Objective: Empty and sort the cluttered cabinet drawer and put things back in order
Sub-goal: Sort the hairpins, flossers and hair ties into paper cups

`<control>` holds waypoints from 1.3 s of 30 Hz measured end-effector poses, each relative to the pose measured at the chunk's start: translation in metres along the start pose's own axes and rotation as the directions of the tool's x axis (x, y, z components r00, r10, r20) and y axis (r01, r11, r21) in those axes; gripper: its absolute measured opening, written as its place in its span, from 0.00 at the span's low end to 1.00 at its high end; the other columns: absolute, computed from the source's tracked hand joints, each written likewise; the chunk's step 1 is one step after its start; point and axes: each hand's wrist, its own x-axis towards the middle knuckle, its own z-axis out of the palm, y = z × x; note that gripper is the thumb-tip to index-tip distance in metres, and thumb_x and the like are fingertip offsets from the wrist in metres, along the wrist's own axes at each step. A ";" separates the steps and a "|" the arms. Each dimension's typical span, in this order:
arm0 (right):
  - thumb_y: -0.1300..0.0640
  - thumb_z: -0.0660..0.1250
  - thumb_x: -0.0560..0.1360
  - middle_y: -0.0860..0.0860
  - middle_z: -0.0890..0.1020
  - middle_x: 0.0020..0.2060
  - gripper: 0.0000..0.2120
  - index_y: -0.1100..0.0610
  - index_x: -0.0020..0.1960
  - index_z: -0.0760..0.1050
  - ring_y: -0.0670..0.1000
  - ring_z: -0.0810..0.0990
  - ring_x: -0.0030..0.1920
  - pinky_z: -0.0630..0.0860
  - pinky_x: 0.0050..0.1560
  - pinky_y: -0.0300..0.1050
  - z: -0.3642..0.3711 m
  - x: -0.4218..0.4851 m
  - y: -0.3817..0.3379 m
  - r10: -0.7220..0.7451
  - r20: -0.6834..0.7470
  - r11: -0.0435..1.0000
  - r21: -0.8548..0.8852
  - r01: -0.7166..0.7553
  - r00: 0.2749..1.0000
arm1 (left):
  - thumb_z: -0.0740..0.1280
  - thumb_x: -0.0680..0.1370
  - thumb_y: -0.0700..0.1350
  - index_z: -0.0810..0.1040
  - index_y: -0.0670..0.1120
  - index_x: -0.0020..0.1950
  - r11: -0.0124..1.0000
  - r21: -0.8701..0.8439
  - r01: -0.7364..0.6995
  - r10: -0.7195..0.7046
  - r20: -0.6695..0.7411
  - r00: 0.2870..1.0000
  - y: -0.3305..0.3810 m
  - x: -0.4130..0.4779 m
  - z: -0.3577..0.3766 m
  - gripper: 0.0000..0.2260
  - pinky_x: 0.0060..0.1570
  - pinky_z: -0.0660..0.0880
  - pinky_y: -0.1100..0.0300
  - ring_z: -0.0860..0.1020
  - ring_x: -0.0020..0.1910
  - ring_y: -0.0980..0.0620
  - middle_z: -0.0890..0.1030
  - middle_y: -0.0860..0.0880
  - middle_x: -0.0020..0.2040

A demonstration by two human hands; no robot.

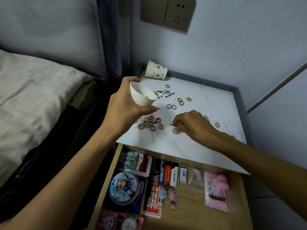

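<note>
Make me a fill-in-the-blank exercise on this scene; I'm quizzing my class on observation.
The left hand holds a white paper ____.
The right hand pinches a black ____.
The dotted cup at the back lies on its ____.
The drawer under the tabletop is ____.
Missing words: cup; hairpin; side; open.

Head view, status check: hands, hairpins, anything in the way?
Left hand grips white cup, tilted. Right hand pinches black hairpin at cabinet top. Hair ties scattered around; path to cup open.
</note>
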 end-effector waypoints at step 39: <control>0.65 0.74 0.71 0.48 0.81 0.37 0.04 0.57 0.44 0.82 0.45 0.78 0.40 0.69 0.39 0.27 0.011 0.059 -0.010 0.046 -0.055 0.951 0.307 -0.027 0.997 | 0.83 0.63 0.45 0.70 0.51 0.66 0.999 -0.016 0.046 -0.046 -0.028 0.999 -0.005 0.002 -0.010 0.35 0.29 0.71 0.75 0.73 0.41 0.76 0.76 0.58 0.49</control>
